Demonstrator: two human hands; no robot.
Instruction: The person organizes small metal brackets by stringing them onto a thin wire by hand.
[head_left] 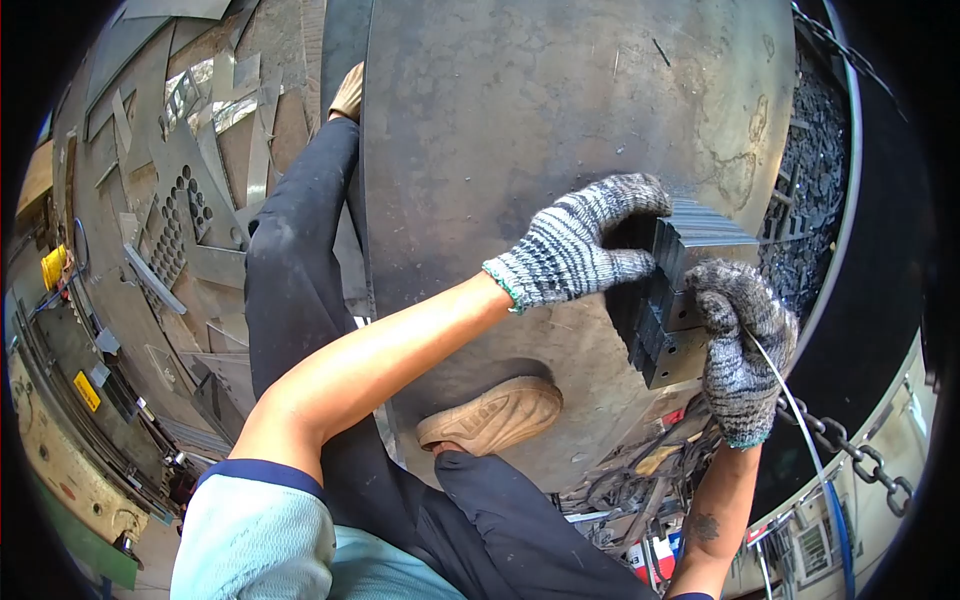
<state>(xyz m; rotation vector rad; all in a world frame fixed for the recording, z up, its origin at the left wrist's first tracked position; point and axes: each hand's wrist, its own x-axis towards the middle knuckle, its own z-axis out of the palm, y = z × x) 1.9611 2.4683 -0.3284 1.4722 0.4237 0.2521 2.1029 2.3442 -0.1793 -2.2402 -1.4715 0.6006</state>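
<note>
Fig. | My left hand (580,245): gloved, clasped over the stack of dark metal pieces (700,235) | My right hand (740,350): gloved, gripped the stack's lower corner | Stack: rested near the round steel plate (500,120) edge, past my shoe (490,412).

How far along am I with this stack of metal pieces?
Done: the stack of metal pieces sits squared up on the round steel sheet. In hand: the left hand and right hand grip it, the right also holding a thin strap. Left: the strap isn't visibly around it; loose pieces heap beside.
</note>
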